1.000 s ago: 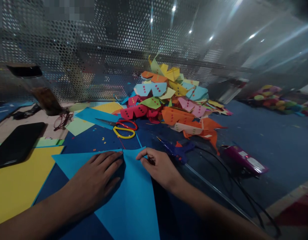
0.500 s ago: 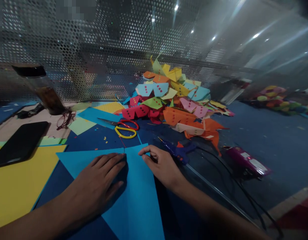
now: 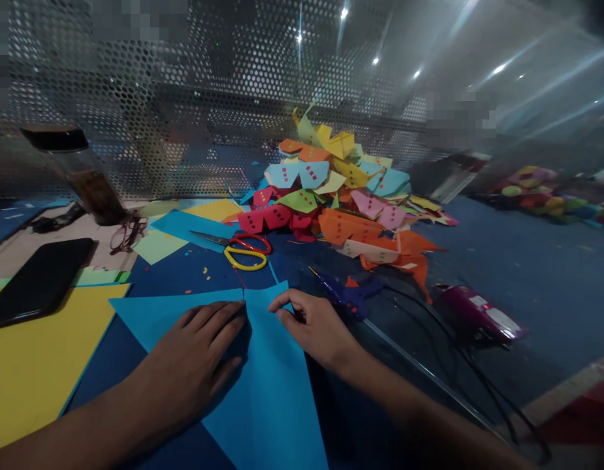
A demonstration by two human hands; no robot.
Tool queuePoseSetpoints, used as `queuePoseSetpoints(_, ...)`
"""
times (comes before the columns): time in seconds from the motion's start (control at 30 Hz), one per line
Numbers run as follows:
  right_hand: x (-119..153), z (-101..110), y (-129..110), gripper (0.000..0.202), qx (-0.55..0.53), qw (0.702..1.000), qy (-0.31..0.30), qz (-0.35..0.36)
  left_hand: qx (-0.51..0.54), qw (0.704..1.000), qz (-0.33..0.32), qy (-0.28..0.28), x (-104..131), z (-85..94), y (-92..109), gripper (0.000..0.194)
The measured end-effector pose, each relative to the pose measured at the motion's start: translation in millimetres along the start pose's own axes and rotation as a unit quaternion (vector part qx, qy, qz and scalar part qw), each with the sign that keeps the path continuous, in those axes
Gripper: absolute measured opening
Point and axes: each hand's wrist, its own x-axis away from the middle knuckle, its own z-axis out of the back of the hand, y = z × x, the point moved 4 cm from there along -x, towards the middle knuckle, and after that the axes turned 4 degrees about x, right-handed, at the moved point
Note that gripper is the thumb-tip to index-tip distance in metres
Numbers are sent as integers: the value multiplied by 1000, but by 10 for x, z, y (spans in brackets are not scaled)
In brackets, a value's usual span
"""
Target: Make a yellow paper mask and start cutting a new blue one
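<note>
A folded sheet of blue paper lies in front of me, with a pointed corner toward the left and a crease down its middle. My left hand rests flat on its left part, fingers stretched toward the slit at the top edge. On the right part, my right hand has its index finger and thumb closed together at the paper near its upper right corner. How much of the edge lies between those fingertips is hard to see. Scissors with red and yellow handles lie just beyond the paper.
A blue glue gun with a clear stick and black cable lies right of my right hand, near a purple device. Folded paper shapes are heaped behind. Leftward are a phone, yellow paper, glasses and a bottle.
My right hand has shifted very slightly left and down with the paper's right part. The left hand stays in place on the paper.
</note>
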Motion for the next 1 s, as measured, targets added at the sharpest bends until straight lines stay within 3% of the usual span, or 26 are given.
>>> queuePoseSetpoints(0.53,50,66,-34,26,-36,999,-7,15,1,1000,5,-24,17,34,75,43)
queuePoseSetpoints(1.0,72,-19,25,21,66,997,-45,-9,-7,1000,-10,-10,16,36,100,47)
